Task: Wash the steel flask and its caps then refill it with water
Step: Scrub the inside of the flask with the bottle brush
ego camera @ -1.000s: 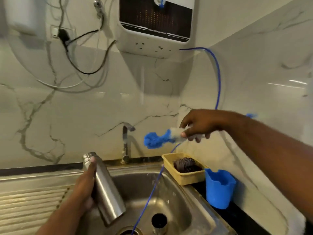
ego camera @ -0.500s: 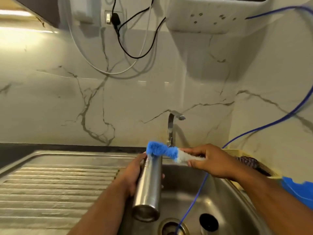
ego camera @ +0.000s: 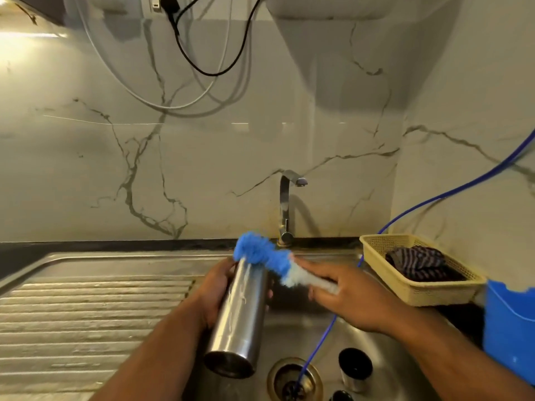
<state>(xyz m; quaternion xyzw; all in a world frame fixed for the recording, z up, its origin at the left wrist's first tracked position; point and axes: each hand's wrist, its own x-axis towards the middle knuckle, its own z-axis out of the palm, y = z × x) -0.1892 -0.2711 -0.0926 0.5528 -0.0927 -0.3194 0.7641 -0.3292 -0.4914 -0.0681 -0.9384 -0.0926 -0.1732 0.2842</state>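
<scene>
The left hand (ego camera: 217, 290), grip curled round the steel flask (ego camera: 243, 314) held tilted over the sink (ego camera: 292, 328) with mouth away, steadies it so the right hand (ego camera: 347, 296), grip pinching the blue brush (ego camera: 262, 253) handle, can push bristles in.

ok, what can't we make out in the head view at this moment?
Head view only:
Mouth of the steel flask: covered by the bottle brush head, entry unclear.
Most of the left hand: behind the flask.
Brush handle in the right hand: motion-blurred.
A dark object below the cap: cut by the bottom edge.
The blue container: cut by the right edge.
</scene>
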